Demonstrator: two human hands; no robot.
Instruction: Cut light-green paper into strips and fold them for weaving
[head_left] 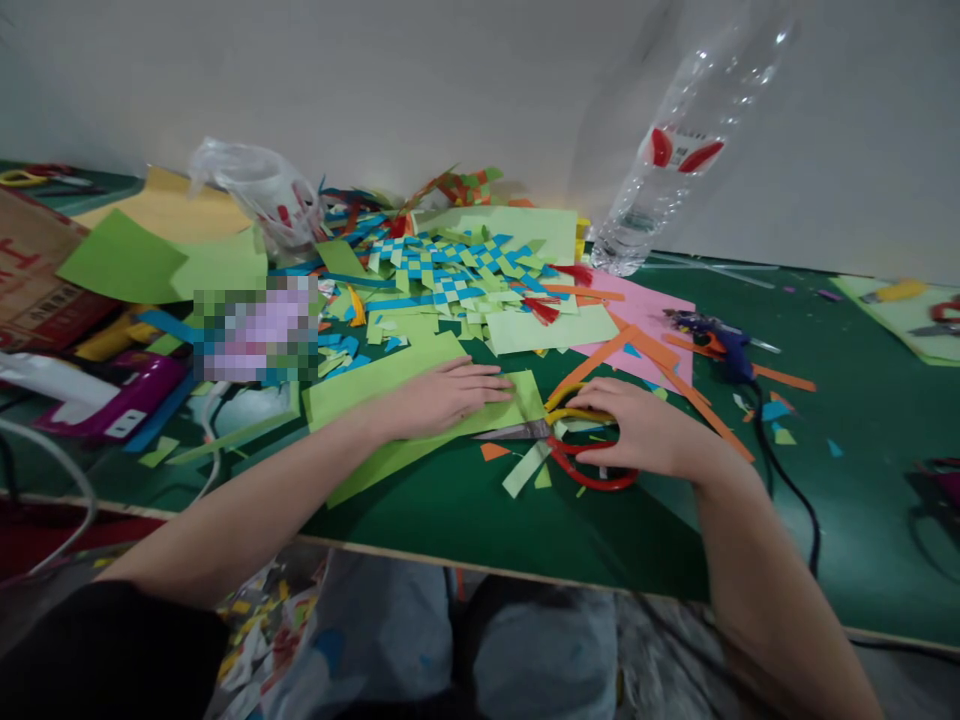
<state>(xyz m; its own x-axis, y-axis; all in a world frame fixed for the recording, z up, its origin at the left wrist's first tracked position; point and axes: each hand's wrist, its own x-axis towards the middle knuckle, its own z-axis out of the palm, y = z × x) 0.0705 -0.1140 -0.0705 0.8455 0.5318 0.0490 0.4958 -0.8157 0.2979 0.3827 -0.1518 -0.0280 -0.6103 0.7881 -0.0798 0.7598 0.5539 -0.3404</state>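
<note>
My left hand (442, 398) lies flat, fingers stretched out, on a light green sheet of paper (390, 455) near the table's front edge. Scissors (596, 483) with one yellow and one red handle are held by my right hand (649, 428), its fingers at the handles. Their blades point left, by the sheet's right end, and look parted; whether paper lies between them I cannot tell. Just below the blades are small green and orange paper scraps (527, 468). Behind my hands rests a pile of woven blue and green paper strips (450, 268).
A tall plastic bottle (667, 170) leans by the wall. To the right lies a blue glue gun (724, 350) with a black cord. Pink paper (667, 292) and orange strips (697, 400) lie near it. On the left are a cardboard box (37, 270) and a purple object (124, 395).
</note>
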